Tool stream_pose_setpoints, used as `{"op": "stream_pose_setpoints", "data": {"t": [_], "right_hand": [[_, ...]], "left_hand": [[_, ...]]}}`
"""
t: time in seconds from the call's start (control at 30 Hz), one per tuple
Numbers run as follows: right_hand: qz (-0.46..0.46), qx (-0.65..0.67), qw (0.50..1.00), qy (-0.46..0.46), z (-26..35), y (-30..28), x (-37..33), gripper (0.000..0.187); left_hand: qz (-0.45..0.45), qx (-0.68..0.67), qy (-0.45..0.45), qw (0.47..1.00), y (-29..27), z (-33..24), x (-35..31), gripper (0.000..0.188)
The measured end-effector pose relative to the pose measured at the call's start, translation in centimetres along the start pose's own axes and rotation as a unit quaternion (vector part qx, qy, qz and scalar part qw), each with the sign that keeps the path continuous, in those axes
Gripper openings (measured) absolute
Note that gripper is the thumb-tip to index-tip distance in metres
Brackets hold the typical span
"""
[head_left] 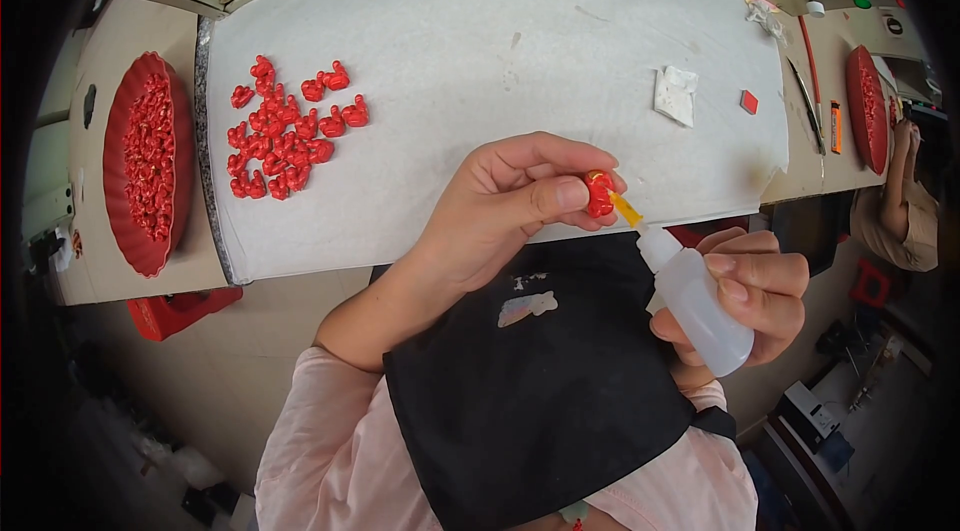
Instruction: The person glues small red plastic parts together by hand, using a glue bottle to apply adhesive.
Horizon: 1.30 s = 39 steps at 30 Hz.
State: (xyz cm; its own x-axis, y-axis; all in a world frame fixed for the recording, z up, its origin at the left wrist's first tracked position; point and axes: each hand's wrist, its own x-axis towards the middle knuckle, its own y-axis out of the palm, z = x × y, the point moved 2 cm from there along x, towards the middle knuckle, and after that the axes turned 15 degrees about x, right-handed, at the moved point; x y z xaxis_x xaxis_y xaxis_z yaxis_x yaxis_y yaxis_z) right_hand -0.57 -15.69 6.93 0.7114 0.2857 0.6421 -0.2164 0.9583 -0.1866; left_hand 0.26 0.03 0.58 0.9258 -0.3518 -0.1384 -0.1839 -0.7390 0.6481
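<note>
Between the thumb and fingers of my left hand (520, 191) is a small red figurine (599, 194) with a little yellow on its top. My right hand (752, 296) is wrapped round a translucent white squeeze bottle (700, 306), tilted up to the left. Its yellow nozzle tip (626, 210) meets or nearly meets the figurine's right side; I cannot tell if they touch. Both hands are raised near the front edge of the white-covered table (450, 61). To the left on that table lies a cluster of similar red figurines (275, 136).
A red scalloped tray (118, 221) full of small red pieces stands at the far left; another red tray (866, 131) is at the right. A folded white cloth (675, 96), a red square piece (749, 102) and an orange tube (835, 127) lie right. Another person's arm (898, 176) shows at the right rim.
</note>
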Motion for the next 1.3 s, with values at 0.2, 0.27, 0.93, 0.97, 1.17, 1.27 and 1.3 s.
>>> {"op": "stream_pose_setpoints", "data": {"t": [0.2, 0.27, 0.93, 0.97, 1.17, 1.27, 1.3], "right_hand": [[-0.010, -0.002, 1.000, -0.009, -0.16, 0.01, -0.07, 0.043], [-0.012, 0.000, 1.000, -0.007, -0.20, 0.02, -0.09, 0.043], [-0.005, -0.001, 1.000, -0.017, -0.17, -0.20, -0.23, 0.043], [-0.007, 0.000, 1.000, -0.019, -0.21, -0.15, -0.22, 0.043], [0.000, -0.005, 1.000, -0.027, -0.36, -0.15, -0.36, 0.043], [-0.002, 0.009, 1.000, -0.021, -0.09, -0.16, -0.35, 0.043], [-0.002, 0.009, 1.000, -0.020, -0.08, -0.18, -0.33, 0.043]], "left_hand": [[0.023, -0.032, 0.006, 0.999, -0.25, 0.26, 0.13, 0.021], [0.022, -0.027, 0.010, 0.999, -0.25, 0.28, 0.14, 0.021], [-0.005, 0.032, 0.016, 0.999, -0.09, -0.08, -0.01, 0.020], [-0.009, 0.031, 0.016, 0.999, -0.12, -0.07, -0.05, 0.020], [0.007, 0.020, 0.012, 1.000, -0.23, -0.16, -0.12, 0.020], [0.000, 0.032, 0.016, 0.999, -0.23, -0.15, -0.17, 0.020], [0.000, 0.032, 0.015, 0.999, -0.19, -0.16, -0.19, 0.020]]}}
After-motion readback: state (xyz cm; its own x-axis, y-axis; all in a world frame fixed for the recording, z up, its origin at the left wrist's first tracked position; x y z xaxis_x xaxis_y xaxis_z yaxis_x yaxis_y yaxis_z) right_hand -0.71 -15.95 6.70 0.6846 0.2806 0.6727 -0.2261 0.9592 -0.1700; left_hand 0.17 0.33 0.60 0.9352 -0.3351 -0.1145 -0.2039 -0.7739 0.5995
